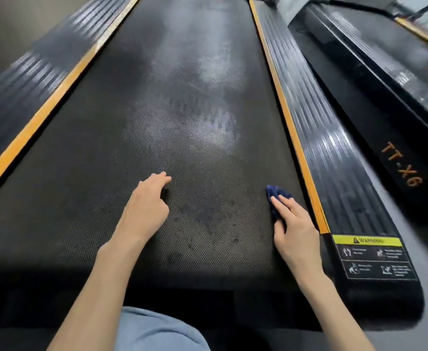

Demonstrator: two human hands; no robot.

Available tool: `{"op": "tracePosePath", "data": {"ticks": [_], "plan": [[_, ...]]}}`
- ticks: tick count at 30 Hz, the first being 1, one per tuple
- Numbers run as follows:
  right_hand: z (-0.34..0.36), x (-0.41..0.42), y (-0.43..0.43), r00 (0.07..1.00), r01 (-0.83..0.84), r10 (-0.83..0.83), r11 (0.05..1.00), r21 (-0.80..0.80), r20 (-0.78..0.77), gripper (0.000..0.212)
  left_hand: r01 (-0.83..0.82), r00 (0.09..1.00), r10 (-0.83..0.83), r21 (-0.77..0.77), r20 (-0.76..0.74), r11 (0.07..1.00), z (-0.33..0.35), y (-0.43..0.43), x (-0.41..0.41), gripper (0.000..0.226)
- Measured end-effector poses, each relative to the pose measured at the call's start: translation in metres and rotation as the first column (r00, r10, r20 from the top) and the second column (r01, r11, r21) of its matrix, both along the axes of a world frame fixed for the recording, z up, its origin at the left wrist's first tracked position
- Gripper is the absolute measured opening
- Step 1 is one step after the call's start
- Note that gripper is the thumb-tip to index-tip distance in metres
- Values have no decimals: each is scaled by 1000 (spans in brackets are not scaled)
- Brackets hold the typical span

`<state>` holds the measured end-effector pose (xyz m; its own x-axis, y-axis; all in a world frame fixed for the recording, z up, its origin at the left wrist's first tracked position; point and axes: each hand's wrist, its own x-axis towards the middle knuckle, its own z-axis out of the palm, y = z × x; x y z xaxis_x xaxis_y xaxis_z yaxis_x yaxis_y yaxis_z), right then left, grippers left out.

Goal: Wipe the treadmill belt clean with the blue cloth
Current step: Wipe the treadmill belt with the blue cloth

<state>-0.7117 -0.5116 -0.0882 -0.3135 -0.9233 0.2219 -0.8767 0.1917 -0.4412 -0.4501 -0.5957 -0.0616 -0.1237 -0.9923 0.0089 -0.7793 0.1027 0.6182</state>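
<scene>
The blue cloth (274, 196) is a small dark blue piece, bunched into a lump. It lies on the treadmill belt (195, 148) at the lower right of the frame, close to the right border of the belt. The right hand (293, 231) holds it: the fingers are laid over the cloth and the thumb is closed against its near side. Only the far end of the cloth and a strip beside the index finger can be seen.

The belt is black with a fine dotted texture. In its middle and upper part there are pale, shiny patches. In the lower middle, between the two hands, there are several small darker spots.

The left hand (147, 198) is at the lower centre, open and holding nothing, with the fingers relaxed and a little bent. Its fingertips are at the belt surface, but I cannot tell if they really press on it.

Just to the right of the cloth runs an orange stripe (296, 148). Beyond it is the black ribbed right side rail (334, 153), with a yellow warning label (369, 257) at its near end. A similar stripe and the left side rail (25, 79) border the belt at the upper left. From the hands up to the top of the frame the belt surface runs wide and bare between these two stripes.

At the right edge of the frame there is orange lettering "TT-X6" (402, 163) on a neighbouring black body. A light blue trouser leg (157, 330) shows at the bottom centre
</scene>
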Motion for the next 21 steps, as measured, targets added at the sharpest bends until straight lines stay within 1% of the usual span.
{"op": "tracePosePath", "data": {"ticks": [2,4,6,8,10,12,13,14,15,16,17,19,20,21], "plan": [[1,15,-5,999,49,-48,999,-25,16,46,-60,998,59,-35,-14,998,5,-2,-1,64],[-1,44,-7,1000,11,-12,998,-62,-13,45,-103,994,101,-62,-33,993,11,-3,-1,63],[-4,84,-15,993,-113,108,989,-93,-55,47,-152,987,149,-68,-56,986,16,-2,-1,62],[-5,126,-27,962,-273,269,957,-95,-54,48,-181,982,176,-77,-64,980,21,-1,-2,60],[-3,152,-34,901,-434,432,899,-65,-32,53,-188,980,182,-78,-76,979,27,2,-4,60],[4,145,-38,844,-537,537,844,-14,-19,60,-182,981,176,-70,-82,981,31,5,-5,60],[6,130,-39,849,-528,527,849,-25,-42,60,-184,980,179,-60,-82,981,32,6,-5,60],[6,109,-38,875,-483,478,874,-61,-81,56,-191,979,187,-43,-79,981,33,8,-4,60],[5,86,-36,919,-392,382,914,-109,-100,51,-199,978,197,-23,-73,980,32,9,-2,60],[4,63,-33,958,-281,272,952,-123,-85,50,-205,977,204,-6,-65,979,31,10,0,60],[3,43,-30,986,-165,160,982,-95,-50,49,-211,976,211,9,-58,978,30,10,2,60],[-2,25,-27,1000,18,-18,999,-41,-12,49,-224,974,225,35,-36,974,28,8,6,59],[-2,31,-27,998,68,-69,996,-57,-5,47,-233,972,234,49,-20,971,29,7,7,59],[0,43,-26,997,76,-76,993,-90,1,45,-245,969,246,63,-8,968,29,6,9,58]]}}
